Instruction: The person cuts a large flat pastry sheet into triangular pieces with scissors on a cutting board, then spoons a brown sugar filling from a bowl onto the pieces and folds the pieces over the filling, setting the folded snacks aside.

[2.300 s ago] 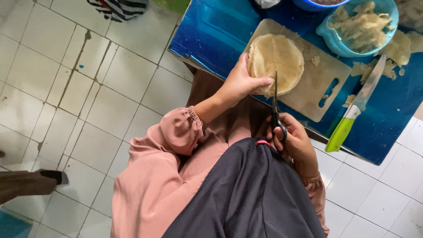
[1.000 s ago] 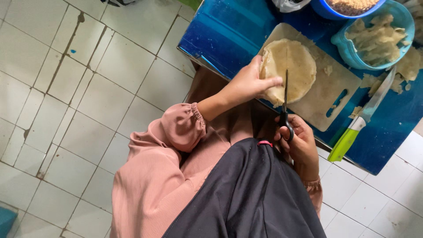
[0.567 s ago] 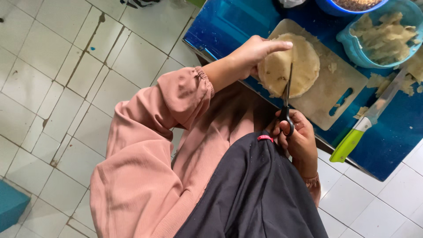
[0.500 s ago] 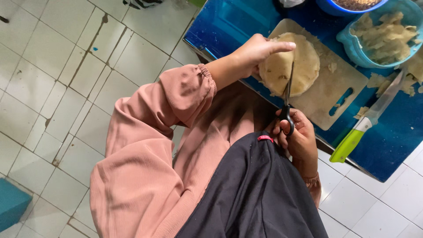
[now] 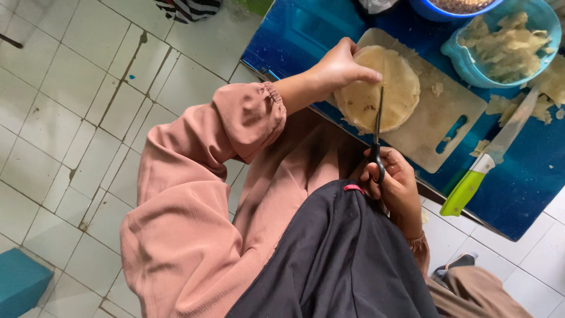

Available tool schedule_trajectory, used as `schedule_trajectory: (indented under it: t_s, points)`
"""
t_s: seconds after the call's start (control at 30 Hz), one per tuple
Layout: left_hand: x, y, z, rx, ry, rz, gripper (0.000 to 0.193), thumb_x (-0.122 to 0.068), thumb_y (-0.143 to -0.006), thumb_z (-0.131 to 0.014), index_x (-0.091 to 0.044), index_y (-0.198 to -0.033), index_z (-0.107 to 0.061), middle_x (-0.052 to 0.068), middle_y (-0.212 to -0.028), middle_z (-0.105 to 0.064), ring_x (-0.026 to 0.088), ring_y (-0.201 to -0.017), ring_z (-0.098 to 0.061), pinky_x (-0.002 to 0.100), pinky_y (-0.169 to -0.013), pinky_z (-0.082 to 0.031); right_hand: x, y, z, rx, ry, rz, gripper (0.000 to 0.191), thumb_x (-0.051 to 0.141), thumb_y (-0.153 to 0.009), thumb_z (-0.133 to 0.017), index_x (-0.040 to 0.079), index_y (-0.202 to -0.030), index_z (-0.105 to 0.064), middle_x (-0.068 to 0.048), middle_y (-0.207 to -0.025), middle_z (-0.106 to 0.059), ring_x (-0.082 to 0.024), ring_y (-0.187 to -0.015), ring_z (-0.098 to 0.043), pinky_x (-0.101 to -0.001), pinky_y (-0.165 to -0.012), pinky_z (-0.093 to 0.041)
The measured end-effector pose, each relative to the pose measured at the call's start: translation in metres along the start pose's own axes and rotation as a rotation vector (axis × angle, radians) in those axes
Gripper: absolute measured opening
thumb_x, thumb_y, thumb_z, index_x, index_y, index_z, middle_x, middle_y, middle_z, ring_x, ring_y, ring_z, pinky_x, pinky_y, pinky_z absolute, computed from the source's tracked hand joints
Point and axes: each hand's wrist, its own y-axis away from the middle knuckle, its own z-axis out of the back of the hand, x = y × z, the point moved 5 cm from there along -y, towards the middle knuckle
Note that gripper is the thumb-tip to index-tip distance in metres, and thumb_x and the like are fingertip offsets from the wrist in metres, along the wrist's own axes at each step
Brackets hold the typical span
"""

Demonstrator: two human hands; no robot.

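A round stack of pale flat dough sheets [image 5: 389, 82] lies on a beige cutting board [image 5: 438, 118] on the blue table [image 5: 306, 35]. My left hand [image 5: 338, 65] rests on the stack's left edge, holding it down. My right hand [image 5: 394, 188] grips the black handles of a pair of scissors [image 5: 376, 132], whose blades point up over the stack's near edge.
A knife with a green handle [image 5: 468, 188] lies to the right of the board. A light blue bowl [image 5: 500, 44] of cut pale strips stands at the back right, with loose strips beside it. A darker blue bowl [image 5: 453, 7] sits behind. White floor tiles [image 5: 88, 118] spread left.
My left arm has swung outward and the hand has slid onto the stack's left edge. The scissors have stayed at the stack's near edge.
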Motion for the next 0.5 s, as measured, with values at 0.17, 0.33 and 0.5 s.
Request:
schedule_trajectory:
  t_s: [0.17, 0.33, 0.5]
  points:
    - [0.002, -0.002, -0.006, 0.057, 0.050, -0.098, 0.082, -0.025, -0.064, -0.092, 0.007, -0.127, -0.048, 0.017, -0.116, -0.067, 0.023, -0.109, -0.069, 0.034, -0.092, -0.058, 0.002, 0.002, 0.000, -0.052, 0.006, -0.025, 0.034, 0.013, -0.098, -0.065, -0.002, -0.127, -0.056, -0.008, -0.081, -0.065, -0.007, -0.048, -0.048, -0.0206, -0.045, -0.037]
    - [0.000, 0.001, -0.010, 0.175, 0.113, -0.084, 0.082, -0.023, -0.067, -0.092, 0.006, -0.129, -0.047, 0.018, -0.118, -0.068, 0.023, -0.111, -0.068, 0.034, -0.095, -0.057, 0.011, 0.002, -0.005, -0.027, -0.032, 0.004, 0.034, 0.018, -0.099, -0.066, -0.001, -0.126, -0.056, -0.008, -0.083, -0.065, -0.008, -0.049, -0.049, -0.0199, -0.045, -0.037]
    - [-0.005, 0.007, -0.010, 0.169, 0.001, -0.162, 0.081, -0.026, -0.069, -0.093, 0.005, -0.129, -0.049, 0.016, -0.120, -0.068, 0.022, -0.114, -0.067, 0.033, -0.099, -0.054, 0.014, 0.003, -0.007, -0.084, 0.026, -0.021, 0.035, 0.018, -0.097, -0.066, 0.000, -0.125, -0.056, -0.008, -0.081, -0.065, -0.007, -0.049, -0.049, -0.0205, -0.045, -0.039]
